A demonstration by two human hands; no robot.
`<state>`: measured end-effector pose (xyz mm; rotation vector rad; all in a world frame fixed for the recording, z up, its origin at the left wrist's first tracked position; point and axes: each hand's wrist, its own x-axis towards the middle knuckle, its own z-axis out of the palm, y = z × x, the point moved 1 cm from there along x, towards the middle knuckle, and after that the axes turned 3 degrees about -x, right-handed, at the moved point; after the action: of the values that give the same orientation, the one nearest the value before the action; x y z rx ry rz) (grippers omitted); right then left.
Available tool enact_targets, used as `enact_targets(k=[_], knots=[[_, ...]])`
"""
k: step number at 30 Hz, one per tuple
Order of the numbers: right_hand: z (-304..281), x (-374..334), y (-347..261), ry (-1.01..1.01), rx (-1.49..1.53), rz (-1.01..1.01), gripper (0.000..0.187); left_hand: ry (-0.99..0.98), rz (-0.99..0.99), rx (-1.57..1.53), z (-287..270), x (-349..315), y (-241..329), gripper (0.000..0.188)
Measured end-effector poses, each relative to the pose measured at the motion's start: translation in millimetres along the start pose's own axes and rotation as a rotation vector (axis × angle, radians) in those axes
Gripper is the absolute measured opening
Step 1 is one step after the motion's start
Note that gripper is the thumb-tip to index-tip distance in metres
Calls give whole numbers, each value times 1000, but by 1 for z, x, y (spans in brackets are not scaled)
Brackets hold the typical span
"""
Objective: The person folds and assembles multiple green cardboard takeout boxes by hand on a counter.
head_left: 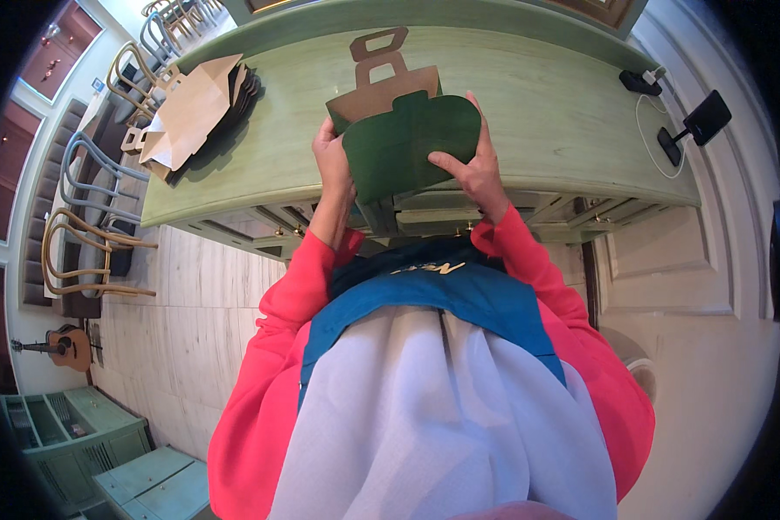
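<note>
Left hand (pixel 332 166) and right hand (pixel 480 176) both gripping green-and-brown carton (pixel 394 147), at middle of counter's (pixel 555 113) front edge. Flattened cartons (pixel 192 113) piled by left edge.

Left hand (pixel 332 162) curled, right hand (pixel 481 173) gripping, forearms (pixel 328 218) forward

A long green wooden counter (pixel 563 130), pale streaked floor (pixel 191 347), rounded-back chairs (pixel 108 251) beside a padded bench (pixel 58 178) at left, low green cabinets (pixel 104 404) at lower left, white panelled wall (pixel 667 247) at right.
</note>
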<state>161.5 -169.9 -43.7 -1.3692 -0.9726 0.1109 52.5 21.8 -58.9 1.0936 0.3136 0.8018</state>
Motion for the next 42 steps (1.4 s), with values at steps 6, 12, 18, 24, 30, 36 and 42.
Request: enact_targets(k=[6, 12, 18, 24, 30, 36, 42], knots=[[-4, 10, 6, -14, 37, 35, 91, -101, 383, -79, 9, -27, -7, 79], [-6, 12, -1, -32, 20, 46, 87, -397, 467, 337, 0, -47, 10, 135], [-15, 16, 6, -111, 211, 116, 75, -348, 241, 496, -1, -45, 15, 103], [-17, 36, -20, 65, 658, 45, 54, -281, 132, 317, -2, -31, 16, 70], [-18, 65, -3, 16, 156, -13, 56, -363, 37, 201, -4, -11, 20, 61], [-9, 79, -20, -254, 316, -2, 37, -364, -59, 11, -11, -3, 22, 66], [15, 73, -39, -295, -157, -201, 21, -278, 174, 67, 6, -8, 37, 83]])
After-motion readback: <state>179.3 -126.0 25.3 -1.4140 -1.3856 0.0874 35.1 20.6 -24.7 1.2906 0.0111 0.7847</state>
